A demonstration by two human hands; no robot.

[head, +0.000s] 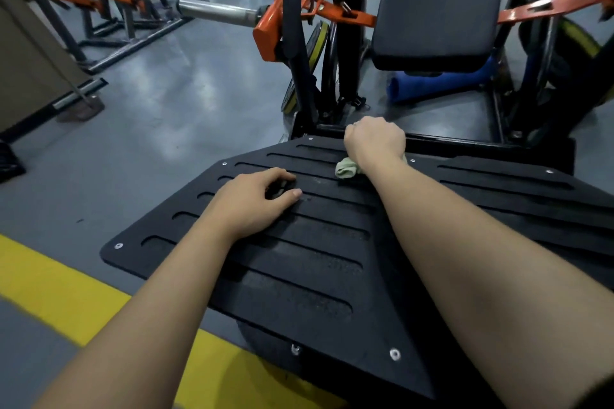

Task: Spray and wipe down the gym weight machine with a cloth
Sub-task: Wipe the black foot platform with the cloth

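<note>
The weight machine's black slotted footplate (pixel 299 262) fills the middle of the view, tilted toward me. My right hand (pixel 373 139) grips a pale green cloth (pixel 347 169) bunched under the fist at the plate's far edge. My left hand (pixel 255 199) rests on the plate's left half, fingers loosely curled into a slot, holding nothing. Beyond the plate stands the machine's black padded back rest (pixel 438 7) on an orange and black frame (pixel 265 30). No spray bottle is in view.
A chrome weight sleeve (pixel 216 12) sticks out left from the orange frame. Yellow-rimmed plates (pixel 317 40) hang behind the upright. A blue roll (pixel 432 83) lies under the pad. Grey floor with a yellow line (pixel 66 295) lies left; other machines (pixel 99 7) stand far left.
</note>
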